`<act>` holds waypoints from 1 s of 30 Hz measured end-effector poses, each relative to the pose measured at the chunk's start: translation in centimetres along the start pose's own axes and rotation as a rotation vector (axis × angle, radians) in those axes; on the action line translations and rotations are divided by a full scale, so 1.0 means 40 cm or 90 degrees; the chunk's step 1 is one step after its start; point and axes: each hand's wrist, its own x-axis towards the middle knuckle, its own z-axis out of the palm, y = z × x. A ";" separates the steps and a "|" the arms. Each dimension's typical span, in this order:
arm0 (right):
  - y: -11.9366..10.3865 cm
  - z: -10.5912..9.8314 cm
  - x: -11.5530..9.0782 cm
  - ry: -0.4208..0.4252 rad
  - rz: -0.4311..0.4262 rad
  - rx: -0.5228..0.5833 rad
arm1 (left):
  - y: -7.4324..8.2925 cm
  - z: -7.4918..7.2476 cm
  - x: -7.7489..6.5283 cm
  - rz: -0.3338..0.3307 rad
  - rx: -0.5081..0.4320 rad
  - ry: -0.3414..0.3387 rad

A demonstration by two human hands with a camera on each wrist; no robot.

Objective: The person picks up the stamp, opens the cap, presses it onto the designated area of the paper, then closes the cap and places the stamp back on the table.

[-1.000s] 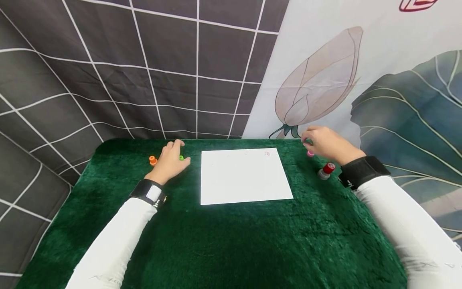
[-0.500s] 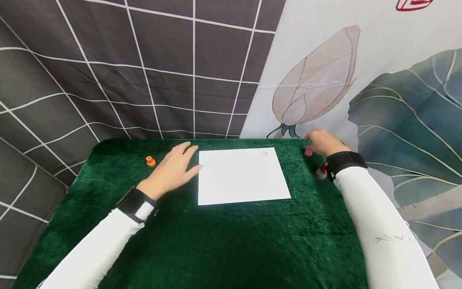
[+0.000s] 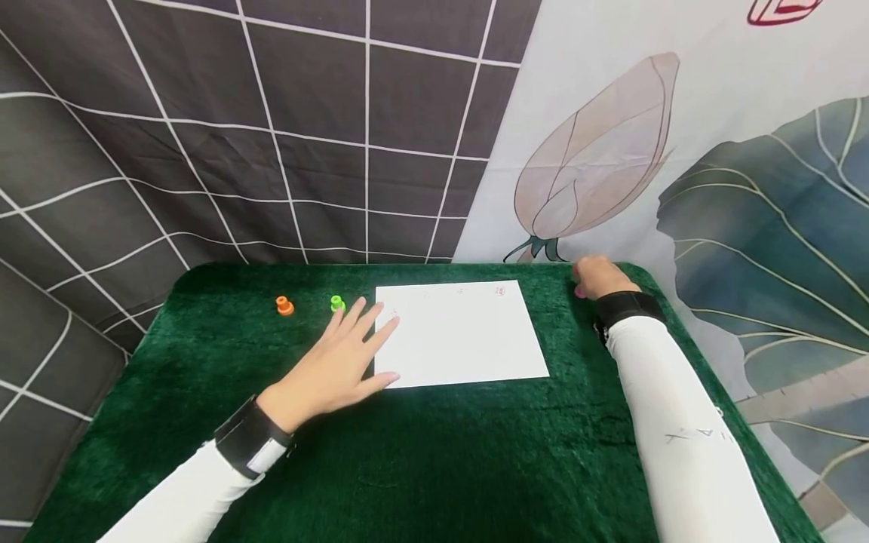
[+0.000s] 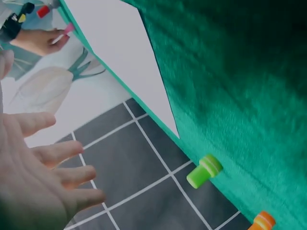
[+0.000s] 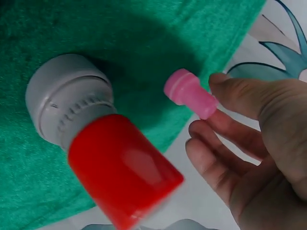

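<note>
A white sheet of paper (image 3: 462,332) with a few small faint marks along its top lies on the green cloth. My left hand (image 3: 333,366), fingers spread, is over the sheet's left edge; whether it touches the paper I cannot tell. Just beyond its fingertips stands a small green stamp (image 3: 337,303), with an orange stamp (image 3: 284,305) farther left. At the far right, my right hand (image 5: 259,129) pinches the narrow end of a pink stamp (image 5: 189,92) between thumb and fingers. The stamp's wide end is near the cloth.
A larger grey stamp with a red top (image 5: 122,167) stands close to my right hand; in the head view the right arm hides it. Behind the green cloth (image 3: 468,460) hang a dark gridded curtain (image 3: 305,136) and a white printed one (image 3: 611,45).
My left hand has moved from around the green stamp rightward and nearer, onto the paper's left edge, uncovering that stamp. The right hand has lowered around the pink stamp, its forearm swinging inward.
</note>
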 end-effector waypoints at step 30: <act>-0.008 0.021 -0.007 0.120 -0.083 -0.055 | 0.035 0.013 -0.030 -0.041 -0.072 0.017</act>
